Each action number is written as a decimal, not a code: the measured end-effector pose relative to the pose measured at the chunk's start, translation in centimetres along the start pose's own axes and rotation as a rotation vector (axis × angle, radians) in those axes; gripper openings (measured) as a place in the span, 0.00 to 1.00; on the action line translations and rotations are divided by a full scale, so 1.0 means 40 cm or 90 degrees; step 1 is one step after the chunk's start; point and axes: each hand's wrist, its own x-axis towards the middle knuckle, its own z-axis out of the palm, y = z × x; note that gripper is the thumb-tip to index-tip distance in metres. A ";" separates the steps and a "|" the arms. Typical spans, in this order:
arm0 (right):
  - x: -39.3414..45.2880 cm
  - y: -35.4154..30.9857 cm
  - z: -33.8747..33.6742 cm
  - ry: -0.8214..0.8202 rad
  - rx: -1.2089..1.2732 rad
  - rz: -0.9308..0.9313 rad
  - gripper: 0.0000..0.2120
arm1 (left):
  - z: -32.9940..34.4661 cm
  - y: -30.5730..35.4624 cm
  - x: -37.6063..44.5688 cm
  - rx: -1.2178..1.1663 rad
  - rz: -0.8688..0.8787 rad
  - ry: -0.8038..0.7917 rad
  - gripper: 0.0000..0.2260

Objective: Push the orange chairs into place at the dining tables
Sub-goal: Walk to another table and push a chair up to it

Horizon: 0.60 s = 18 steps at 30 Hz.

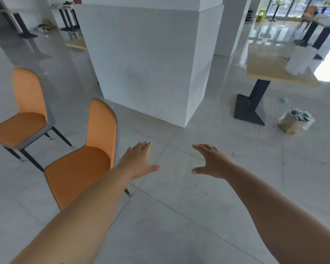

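We're reaching both arms out over the grey tiled floor (pixel 179 216), w/ nothing in our hands. Our left hand (pixel 139 161) is spread flat, fingers released, hanging just right of the near orange chair (pixel 80 168) and not touching it as far as we can tell. Our right hand (pixel 211 161) is hanging loose too, fingers a bit curled, gripping nothing, well apart from any chair.

The near chair is standing on the floor at lower left w/ its back toward the big white pillar (pixel 147 63). A 2nd orange chair (pixel 25 115) is standing further left, apart from the 1st. Neither is sitting at a counter. The closest counter (pixel 265 71), w/ a black pedestal, is standing at right past the pillar, a white roll (pixel 299 60) resting on it. A lined bin (pixel 295 121) is sitting on the floor beside its base.
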 end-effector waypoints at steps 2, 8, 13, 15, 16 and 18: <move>0.100 0.060 -0.052 -0.023 -0.011 -0.030 0.46 | -0.021 0.023 0.088 -0.019 -0.033 0.013 0.44; 0.407 0.141 -0.180 -0.046 -0.053 -0.104 0.46 | -0.067 0.026 0.298 -0.043 -0.098 0.066 0.43; 0.684 0.107 -0.186 -0.066 -0.058 -0.182 0.46 | -0.096 -0.096 0.444 -0.048 -0.180 0.078 0.42; 0.795 0.084 -0.183 -0.085 -0.054 -0.199 0.46 | -0.117 -0.153 0.505 -0.056 -0.220 0.071 0.42; 0.837 0.071 -0.181 -0.094 -0.056 -0.211 0.45 | -0.126 -0.174 0.527 -0.064 -0.239 0.066 0.42; 0.904 0.047 -0.183 -0.112 -0.059 -0.236 0.45 | -0.144 -0.207 0.561 -0.069 -0.258 0.062 0.41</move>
